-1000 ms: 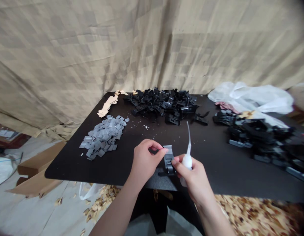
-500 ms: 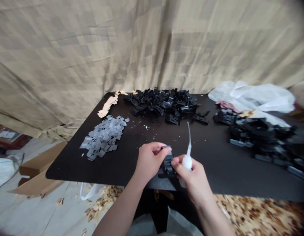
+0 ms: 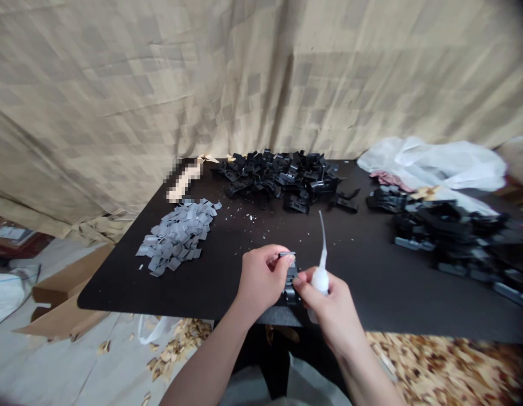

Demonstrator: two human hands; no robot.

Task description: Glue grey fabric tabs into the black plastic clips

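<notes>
Near the table's front edge, my left hand (image 3: 264,276) pinches the upper end of a black plastic bracket (image 3: 290,294) between thumb and fingers. My right hand (image 3: 329,301) is wrapped round a small white squeeze bottle (image 3: 320,280) whose long thin nozzle points up and away from me. The right thumb and forefinger also touch the bracket's right side. Part of the bracket is hidden behind my fingers. Left of my hands lies a heap of small grey rectangular pads (image 3: 180,234).
Many black brackets (image 3: 282,177) are piled at the back of the dark table (image 3: 244,225), and more black parts (image 3: 460,231) lie at the right. Behind those sits a white plastic bag (image 3: 430,163). Beige scraps (image 3: 396,361) cover the floor; a cardboard box (image 3: 70,282) stands left.
The bracket has turned slightly in my fingers, with its top edge now more level. My left hand has shifted a little right; the bottle remains in my right hand.
</notes>
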